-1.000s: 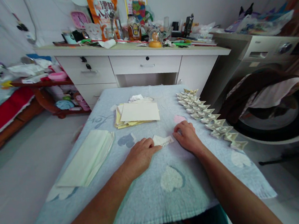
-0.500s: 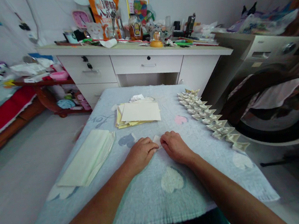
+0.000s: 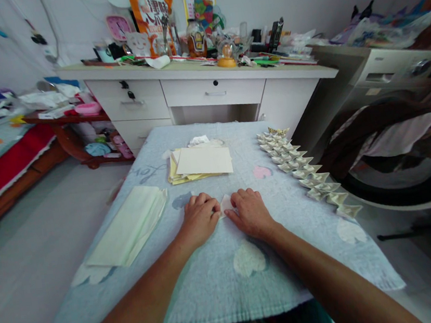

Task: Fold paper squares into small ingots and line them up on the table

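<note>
Between my hands, near the middle of the cloth-covered table, lies a small piece of folded white paper [image 3: 226,203]. My left hand [image 3: 203,215] grips its left edge with curled fingers. On the other side, my right hand [image 3: 250,210] has its thumb and bent fingers on the paper's right part, covering some of it. A stack of cream and yellow paper sheets [image 3: 203,161] lies beyond my hands. Folded pale green paper [image 3: 127,227] rests to the left. Along the right side runs a row of folded paper boats [image 3: 306,172], several of them nested one against another.
A pale blue cloth with heart patterns [image 3: 200,294] covers the table. Behind it stands a white desk [image 3: 216,89] crowded with jars, bags and a pink clock [image 3: 118,27]. A washing machine [image 3: 397,76] with its door ajar and laundry hanging out is on the right.
My left hand has shifted slightly left and its fingers have curled more. My right thumb has come out along the paper's lower edge. A little more of the paper shows.
</note>
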Demonstrator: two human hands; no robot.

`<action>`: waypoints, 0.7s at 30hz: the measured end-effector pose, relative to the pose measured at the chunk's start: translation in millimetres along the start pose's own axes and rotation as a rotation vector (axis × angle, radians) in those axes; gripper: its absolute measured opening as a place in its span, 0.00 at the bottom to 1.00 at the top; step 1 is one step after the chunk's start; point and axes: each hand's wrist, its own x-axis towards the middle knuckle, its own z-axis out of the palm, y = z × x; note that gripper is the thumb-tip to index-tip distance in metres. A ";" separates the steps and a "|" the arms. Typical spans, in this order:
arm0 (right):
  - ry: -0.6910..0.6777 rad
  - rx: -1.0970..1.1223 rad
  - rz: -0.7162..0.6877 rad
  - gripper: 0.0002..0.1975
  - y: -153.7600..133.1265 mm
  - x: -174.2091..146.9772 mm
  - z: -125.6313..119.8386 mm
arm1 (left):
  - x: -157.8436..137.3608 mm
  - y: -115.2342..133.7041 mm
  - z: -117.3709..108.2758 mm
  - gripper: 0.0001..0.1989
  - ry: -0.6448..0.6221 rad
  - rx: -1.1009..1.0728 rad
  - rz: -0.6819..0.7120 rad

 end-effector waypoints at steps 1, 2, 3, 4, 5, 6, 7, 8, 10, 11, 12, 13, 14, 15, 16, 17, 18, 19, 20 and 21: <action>0.006 -0.005 0.000 0.17 -0.7 -0.1 0.0 | -0.1 -0.5 -0.6 0.05 -0.010 -0.001 0.003; 0.013 -0.009 0.002 0.18 -1.4 -0.2 0.1 | -0.2 -1.0 -1.3 0.05 -0.021 -0.005 0.009; 0.018 -0.013 0.007 0.19 -2.1 -0.2 0.2 | -0.4 -1.6 -1.9 0.05 -0.030 -0.009 0.015; 0.020 -0.015 0.011 0.19 -2.7 -0.2 0.4 | -0.6 -2.2 -2.6 0.05 -0.038 -0.013 0.021; 0.020 -0.016 0.017 0.19 -3.3 -0.1 0.6 | -0.8 -2.8 -3.4 0.05 -0.045 -0.019 0.027; 0.020 -0.019 0.023 0.20 -3.8 -0.1 0.9 | -1.1 -3.5 -4.4 0.05 -0.053 -0.025 0.036; 0.019 -0.021 0.027 0.20 -4.4 0.0 1.1 | -1.5 -4.1 -5.4 0.05 -0.063 -0.031 0.043; 0.020 -0.025 0.030 0.20 -5.0 0.0 1.3 | -1.9 -4.6 -6.5 0.05 -0.075 -0.035 0.048; 0.023 -0.034 0.034 0.20 -6.4 -0.3 1.8 | -2.7 -5.1 -8.6 0.06 -0.099 -0.038 0.050; 0.023 -0.038 0.037 0.20 -7.1 -0.5 1.9 | -3.1 -5.0 -9.4 0.06 -0.108 -0.037 0.048; 0.022 -0.043 0.041 0.21 -7.8 -0.7 2.1 | -3.5 -4.8 -10.1 0.06 -0.114 -0.034 0.045; 0.021 -0.047 0.044 0.21 -8.4 -1.0 2.2 | -3.9 -4.4 -10.5 0.06 -0.119 -0.032 0.042; 0.019 -0.050 0.046 0.21 -8.6 -1.2 2.3 | -4.2 -4.0 -10.8 0.06 -0.124 -0.030 0.041; 0.018 -0.052 0.049 0.21 -8.5 -1.3 2.3 | -4.6 -3.6 -11.0 0.06 -0.128 -0.030 0.040; 0.016 -0.053 0.053 0.21 -7.8 -1.3 2.3 | -4.9 -3.4 -11.1 0.06 -0.132 -0.032 0.040; 0.012 -0.051 0.058 0.20 -6.4 -1.2 2.2 | -5.2 -3.4 -11.2 0.06 -0.137 -0.035 0.042; 0.008 -0.048 0.067 0.20 -4.4 -1.0 2.0 | -5.4 -3.7 -11.5 0.07 -0.144 -0.039 0.044; 0.003 -0.044 0.078 0.20 -1.5 -0.9 1.8 | -5.6 -4.3 -11.9 0.07 -0.151 -0.043 0.046; 0.001 -0.040 0.090 0.19 1.9 -0.8 1.4 | -5.7 -5.3 -12.6 0.07 -0.163 -0.047 0.049; 0.002 -0.037 0.105 0.19 6.0 -0.8 1.1 | -5.7 -6.7 -13.5 0.07 -0.174 -0.049 0.049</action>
